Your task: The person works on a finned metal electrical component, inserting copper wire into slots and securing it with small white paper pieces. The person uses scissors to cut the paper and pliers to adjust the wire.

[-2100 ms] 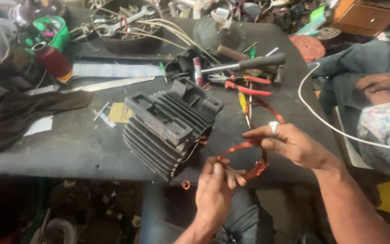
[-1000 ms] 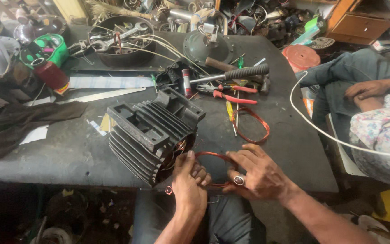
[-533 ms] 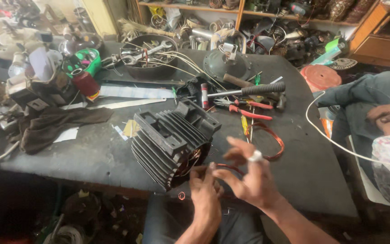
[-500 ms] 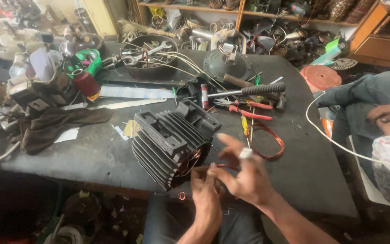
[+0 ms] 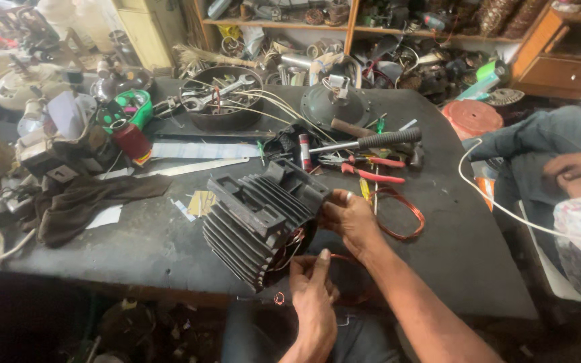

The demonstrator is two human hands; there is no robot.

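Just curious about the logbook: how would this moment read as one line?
left hand: pinching copper wire at motor opening | right hand: bracing black finned motor housing | spare copper wire coil: on workbench beside hammer

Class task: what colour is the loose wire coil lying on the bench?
Coppery red-orange; the wire coil shows best in the head view.

Your left hand is bare, no glove, no ring visible. Your right hand wears one silver-coloured ring on a finger. Both forearms are uncovered, no sleeves or wristwear in view. Dark trousers show below.
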